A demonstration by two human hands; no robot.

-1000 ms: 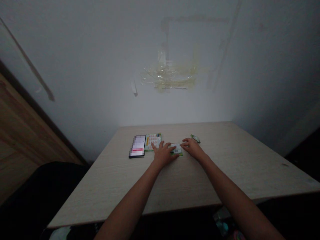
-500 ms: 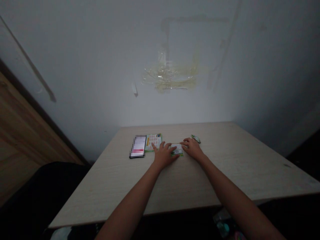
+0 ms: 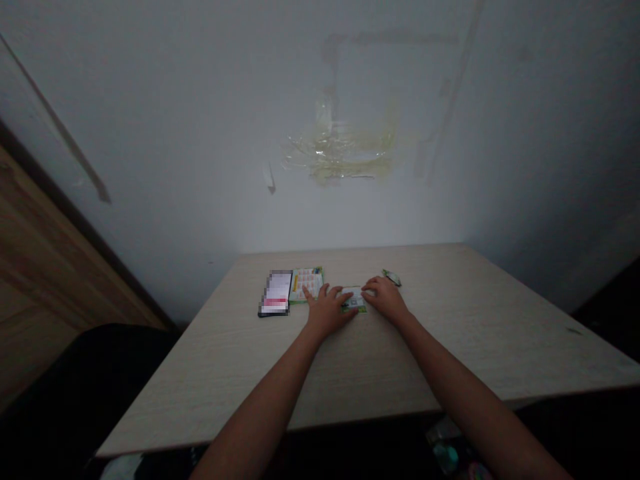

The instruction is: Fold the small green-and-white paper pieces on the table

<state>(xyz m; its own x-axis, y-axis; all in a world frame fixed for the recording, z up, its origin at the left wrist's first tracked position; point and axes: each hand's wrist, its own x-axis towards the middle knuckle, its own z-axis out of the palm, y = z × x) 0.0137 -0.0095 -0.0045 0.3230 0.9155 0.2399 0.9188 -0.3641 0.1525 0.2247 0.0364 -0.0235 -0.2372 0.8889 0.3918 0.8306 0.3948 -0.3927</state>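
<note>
Head view. Shows a pale tabletop [image 3: 190,387] set against a grey wall [image 3: 175,133], in dim light. Note a small printed card [image 3: 357,301] lying flat near the middle of the tabletop, between both hands: mostly white, with a green strip along the near edge and a small squarish mark in the print.

Find left hand [image 3: 326,312] palm down, with fingers spread well apart, covering the left part of the card. Observe thumb by the card's near edge, and outermost finger reaching over a printed leaflet [image 3: 309,280] to the left.

Find right hand [image 3: 389,297] at the card's far right corner, with fingers bent and close together. Unable to make out whether clamped on the card's edge or just resting against it.

See a phone [image 3: 277,291] lying just left of the leaflet, with screen lit and blurred into blocks. Record a small green-and-white packet [image 3: 393,277] just beyond the right hand, lying at a slant.

On the wall, note a patch of clear, yellowed tape [image 3: 350,160]. At far left, see wooden boards [image 3: 45,267] leaning at an angle in view, above a dark shape [image 3: 95,380] too dim to identify.
</note>
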